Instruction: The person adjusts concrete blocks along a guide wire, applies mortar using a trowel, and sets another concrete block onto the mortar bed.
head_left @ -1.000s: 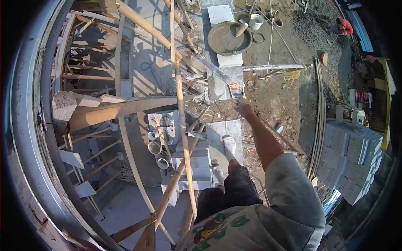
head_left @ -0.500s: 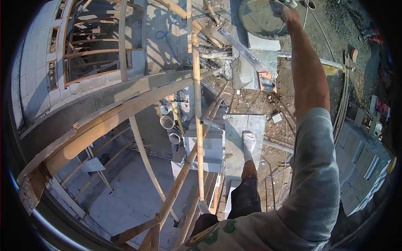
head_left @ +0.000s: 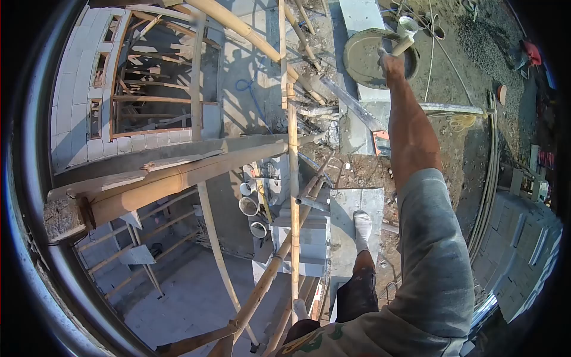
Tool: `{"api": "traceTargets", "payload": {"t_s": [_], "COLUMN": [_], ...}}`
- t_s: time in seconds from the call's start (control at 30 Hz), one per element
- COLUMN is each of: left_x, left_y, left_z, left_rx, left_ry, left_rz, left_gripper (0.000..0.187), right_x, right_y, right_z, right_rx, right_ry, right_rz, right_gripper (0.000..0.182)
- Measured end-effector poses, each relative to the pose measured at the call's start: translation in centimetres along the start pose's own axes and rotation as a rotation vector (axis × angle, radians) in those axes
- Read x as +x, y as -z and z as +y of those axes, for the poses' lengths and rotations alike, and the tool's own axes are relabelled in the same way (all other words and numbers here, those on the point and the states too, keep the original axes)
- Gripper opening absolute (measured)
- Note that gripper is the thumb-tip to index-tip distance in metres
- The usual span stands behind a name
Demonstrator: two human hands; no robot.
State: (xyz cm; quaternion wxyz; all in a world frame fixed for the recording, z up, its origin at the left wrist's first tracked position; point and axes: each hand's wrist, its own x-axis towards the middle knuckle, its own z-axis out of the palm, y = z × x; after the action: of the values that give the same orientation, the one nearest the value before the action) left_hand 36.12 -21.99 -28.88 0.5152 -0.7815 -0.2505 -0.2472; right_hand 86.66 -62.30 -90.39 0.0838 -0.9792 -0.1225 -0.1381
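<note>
My right arm reaches forward, and my right hand [head_left: 393, 66] is over a round tub [head_left: 351, 62] of wet grey mortar [head_left: 369, 59]. Its fingers are closed around a pale cylindrical thing [head_left: 404, 46], perhaps a tool's handle; the working end is not clear. Beyond the tub stands a white bucket [head_left: 407, 25]. Nearer to me lies a handsaw [head_left: 355, 106] with an orange handle, partly covered by my forearm. My left hand is out of view.
A bamboo pole [head_left: 294, 208] rises close in front of me, beside a thick wooden beam [head_left: 196, 172]. My socked foot [head_left: 363, 229] rests on a grey board [head_left: 357, 199]. White blocks [head_left: 300, 238] are stacked left of it. The floor [head_left: 178, 291] lies far below.
My right hand has moved from the tub's far right edge to above the mortar, and the pale cylinder now shows clearly. The view has shifted, so the scene sits lower in it.
</note>
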Motion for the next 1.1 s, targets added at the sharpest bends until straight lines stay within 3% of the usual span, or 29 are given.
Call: {"api": "traceTargets", "payload": {"t_s": [0.03, 0.1, 0.17, 0.2, 0.3, 0.37, 0.43, 0.5, 0.53, 0.63, 0.7, 0.8, 0.97, 1.07, 1.1], "left_x": [-0.6, -1.9, -2.1, -2.1, -2.8, -2.4, -2.2, -1.8, -1.7, -1.1, -1.1, -1.7, -3.9, -4.9, -5.2], "left_y": [0.1, 0.1, 0.3, 0.2, -2.4, -1.6, -1.0, -0.3, -0.7, -1.2, -2.7, -3.5, -3.3, -2.8, -2.7], "left_z": [-0.3, -0.7, -0.7, -0.9, -3.4, -3.8, -3.0, -2.0, -2.5, -3.0, -4.1, -3.9, -4.6, -5.0, -4.9], "left_rx": [0.000, 0.006, 0.013, 0.023, 0.027, -0.053, -0.016, -0.043, 0.062, -0.081, -0.021, -0.151, -0.372, -0.453, -0.470], "left_ry": [0.014, 0.034, -0.003, -0.038, -0.159, 0.328, 0.412, 0.375, 0.263, 0.214, 0.288, 0.317, 0.325, 0.292, 0.280], "left_rz": [0.009, 0.023, 0.039, 0.059, 0.144, -0.070, -0.102, -0.066, -0.011, -0.017, -0.137, -0.154, -0.148, -0.138, -0.139], "left_gripper": [0.033, 0.031, 0.029, 0.029, 0.027, 0.058, 0.057, 0.057, 0.050, 0.054, 0.070, 0.069, 0.067, 0.066, 0.066], "right_x": [-2.2, -5.7, -7.8, -8.5, -12.8, -16.0, -21.4, -24.8, -27.5, -36.7, -43.3, -52.9, -56.3, -61.3, -62.9], "right_y": [-0.6, -2.8, -1.8, 5.3, 7.6, 12.2, 16.8, 20.2, 20.0, 17.1, 14.7, 11.9, 21.0, 20.8, 20.9], "right_z": [0.3, -2.2, -3.0, -6.0, -8.2, -10.7, -14.5, -16.9, -17.7, -20.2, -21.6, -23.4, -27.9, -29.0, -29.1], "right_rx": [0.048, 0.677, 0.619, 0.860, 0.861, 1.024, 1.148, 1.177, 1.112, 0.934, 0.967, 1.002, 0.429, 0.645, 0.613], "right_ry": [0.001, -0.602, -0.742, -0.856, -0.912, -1.041, -1.196, -1.256, -1.207, -1.182, -0.956, -0.723, -0.399, -0.786, -0.811], "right_rz": [0.020, 0.140, -0.180, -0.090, -0.189, -0.255, -0.369, -0.459, -0.503, -0.664, -0.642, -0.660, -0.845, -0.854, -0.858], "right_gripper": [0.026, 0.037, 0.039, 0.041, 0.038, 0.036, 0.034, 0.033, 0.034, 0.036, 0.036, 0.035, 0.041, 0.047, 0.048]}}
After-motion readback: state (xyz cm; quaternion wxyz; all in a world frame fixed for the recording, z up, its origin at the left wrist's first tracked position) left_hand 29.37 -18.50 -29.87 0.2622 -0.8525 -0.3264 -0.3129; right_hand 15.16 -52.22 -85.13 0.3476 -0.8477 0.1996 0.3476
